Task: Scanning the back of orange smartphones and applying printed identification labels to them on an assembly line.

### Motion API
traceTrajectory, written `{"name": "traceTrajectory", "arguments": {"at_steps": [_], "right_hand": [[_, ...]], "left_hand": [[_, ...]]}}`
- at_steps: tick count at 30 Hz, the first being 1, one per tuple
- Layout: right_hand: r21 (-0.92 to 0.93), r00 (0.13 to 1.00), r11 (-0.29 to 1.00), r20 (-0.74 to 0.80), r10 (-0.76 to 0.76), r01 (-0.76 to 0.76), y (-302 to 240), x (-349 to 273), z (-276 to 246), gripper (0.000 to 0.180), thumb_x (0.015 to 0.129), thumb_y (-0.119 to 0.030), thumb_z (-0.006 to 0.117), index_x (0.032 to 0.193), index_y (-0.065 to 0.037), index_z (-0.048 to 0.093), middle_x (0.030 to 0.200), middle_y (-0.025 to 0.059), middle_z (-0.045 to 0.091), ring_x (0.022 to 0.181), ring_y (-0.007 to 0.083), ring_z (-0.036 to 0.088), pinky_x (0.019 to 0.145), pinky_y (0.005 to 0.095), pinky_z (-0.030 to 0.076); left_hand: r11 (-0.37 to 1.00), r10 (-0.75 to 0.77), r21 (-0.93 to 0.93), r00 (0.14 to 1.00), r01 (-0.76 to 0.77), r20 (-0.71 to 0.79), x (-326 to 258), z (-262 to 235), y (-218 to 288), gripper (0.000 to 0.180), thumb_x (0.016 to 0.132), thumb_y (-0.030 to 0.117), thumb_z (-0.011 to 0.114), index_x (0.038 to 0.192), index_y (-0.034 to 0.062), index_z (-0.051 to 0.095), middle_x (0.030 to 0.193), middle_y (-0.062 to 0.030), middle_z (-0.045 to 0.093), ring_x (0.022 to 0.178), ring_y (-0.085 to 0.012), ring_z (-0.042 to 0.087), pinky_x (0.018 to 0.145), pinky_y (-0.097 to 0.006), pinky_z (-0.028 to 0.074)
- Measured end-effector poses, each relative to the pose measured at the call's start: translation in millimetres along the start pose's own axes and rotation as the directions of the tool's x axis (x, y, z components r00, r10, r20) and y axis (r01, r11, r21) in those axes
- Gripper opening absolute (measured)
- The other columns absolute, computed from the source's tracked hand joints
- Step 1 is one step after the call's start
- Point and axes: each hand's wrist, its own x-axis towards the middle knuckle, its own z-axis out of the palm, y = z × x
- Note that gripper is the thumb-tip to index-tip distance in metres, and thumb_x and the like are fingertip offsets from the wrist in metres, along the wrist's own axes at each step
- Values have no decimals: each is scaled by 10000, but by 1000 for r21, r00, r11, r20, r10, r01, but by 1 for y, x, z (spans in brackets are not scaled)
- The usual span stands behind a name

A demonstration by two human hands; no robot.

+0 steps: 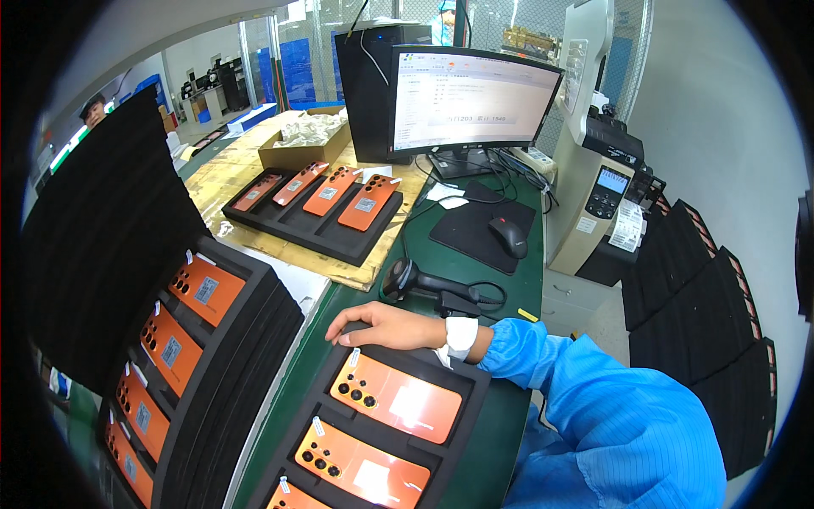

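Observation:
My right hand (383, 327) comes in from the right in a blue sleeve, with a white band at the wrist. It lies along the far rim of a black foam tray (475, 377), fingers bent over the edge and thumb on the near side. In this tray lie orange phones, backs up: one (397, 397) just below my hand, a second (363, 462) nearer, and a third (292, 496) cut by the lower edge. Small white tabs stick out by their camera lenses. My left hand is out of view.
Stacked black trays (254, 314) at left hold labelled orange phones. Another tray (339, 244) with phones sits on a wooden board. Beyond my hand are a barcode scanner (424, 282), mouse (509, 237) and monitor (475, 102). A label printer (593, 195) and more stacked trays (704, 339) stand right.

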Motion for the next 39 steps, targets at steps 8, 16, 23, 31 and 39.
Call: {"name": "traceTrajectory", "arguments": {"at_steps": [8, 16, 23, 31, 39], "right_hand": [[-10, 1000, 1000, -5, -14, 14, 1, 0, 0, 275, 1093, -190, 636, 1304, -19, 681, 1264, 67, 713, 1236, 151, 632, 1107, 317, 465], [-4, 999, 999, -36, -34, 34, 0, 2, 5, 301, 1081, -231, 659, 1280, -11, 705, 1201, 64, 725, 1149, 149, 651, 1049, 306, 495], [9, 999, 1000, -43, 4, -3, -1, -1, 1, 301, 1084, -247, 667, 1282, -24, 711, 1180, 38, 720, 1120, 122, 647, 1017, 297, 507], [12, 1000, 1000, -26, -6, 7, -2, 1, 2, 313, 1091, -235, 653, 1297, -7, 707, 1248, 59, 730, 1185, 138, 647, 1070, 321, 491], [-23, 999, 1000, -39, 9, -10, -5, -1, 2, 288, 1091, -214, 657, 1289, -13, 713, 1250, 72, 730, 1203, 163, 663, 1078, 328, 496]], "left_hand": [[1000, -3, 4, 1000, 3, -4, -1, 0, -1, 627, 1104, 423, 554, 1489, -71, 513, 1332, -333, 641, 1195, -481, 663, 976, -600, 590], [1000, -11, 9, 1000, 11, -16, -7, -5, 1, 608, 1106, 402, 565, 1487, -69, 514, 1332, -325, 643, 1202, -478, 660, 991, -591, 586], [1000, -2, 7, 999, 2, -32, -11, -11, 2, 591, 1108, 383, 575, 1486, -67, 514, 1333, -318, 645, 1208, -475, 657, 1004, -583, 583], [998, -66, 6, 997, 66, -35, -27, -22, 7, 572, 1110, 362, 586, 1485, -65, 515, 1334, -310, 647, 1214, -472, 653, 1019, -573, 580], [602, -716, -490, 698, 630, 16, 35, -4, 102, 352, 1115, 236, 508, 1259, -34, 683, 1276, -140, 669, 1207, -244, 628, 1094, -386, 461]]}}
